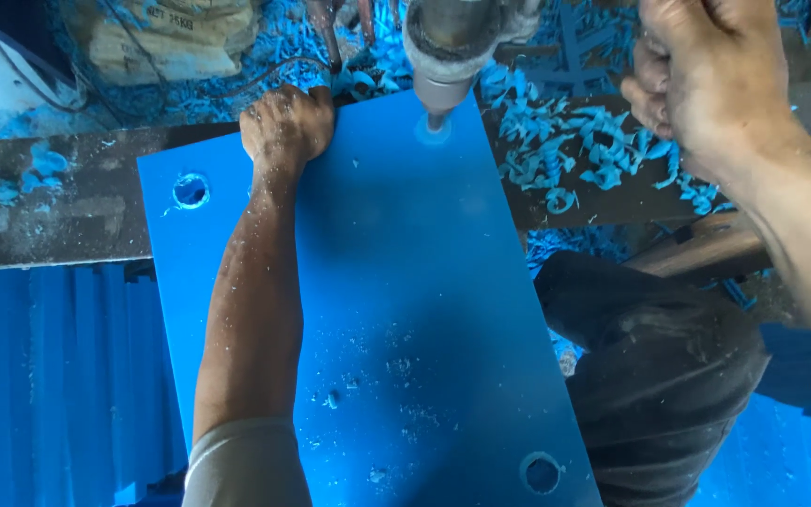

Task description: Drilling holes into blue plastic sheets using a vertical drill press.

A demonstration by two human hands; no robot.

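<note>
A large blue plastic plate (pixel 405 282) lies on a dark worn bench. My left hand (pixel 285 124) grips its far edge, fingers curled over the rim, forearm stretched across the plate. A drill chuck (pixel 445 47) comes down from above; its bit (pixel 436 122) touches the plate in a shallow round mark near the far edge. My right hand (pixel 706 75) is raised at the top right, fingers closed on something above the frame that I cannot make out. Round holes show in the plate at the far left corner (pixel 191 191) and the near right corner (pixel 542 472).
Blue curled shavings (pixel 593 150) cover the bench to the right and behind the drill. A stack of blue sheets (pixel 49 376) sits low on the left. My dark trouser leg (pixel 659 366) is at the right. A sack (pixel 161 38) lies at the back left.
</note>
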